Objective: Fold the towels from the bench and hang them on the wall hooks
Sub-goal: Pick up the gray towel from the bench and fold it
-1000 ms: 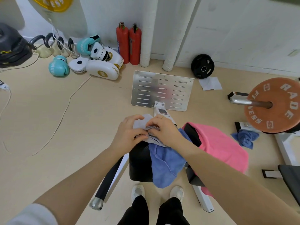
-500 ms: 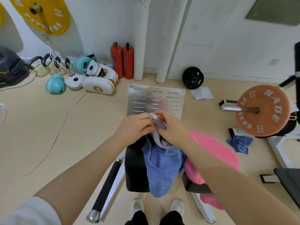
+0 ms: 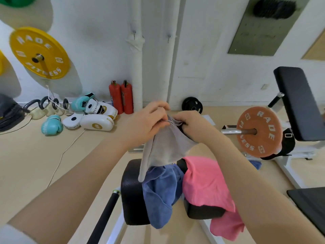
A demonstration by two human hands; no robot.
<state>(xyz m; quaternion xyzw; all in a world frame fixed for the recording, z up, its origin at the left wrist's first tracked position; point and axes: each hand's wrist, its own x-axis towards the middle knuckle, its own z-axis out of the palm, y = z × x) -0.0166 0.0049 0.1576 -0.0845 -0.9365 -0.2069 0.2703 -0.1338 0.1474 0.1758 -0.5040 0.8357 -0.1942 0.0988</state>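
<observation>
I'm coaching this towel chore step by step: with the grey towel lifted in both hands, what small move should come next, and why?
Probably draw the hands apart along the top edge. The left hand and right hand pinch the soft grey towel close together, so it hangs bunched above the crumpled blue towel and pink towel on the black padded bench. Spreading it flat would let a fold begin.

A black padded bench (image 3: 131,191) carries a blue towel (image 3: 158,194) beside a pink towel (image 3: 204,184).
</observation>
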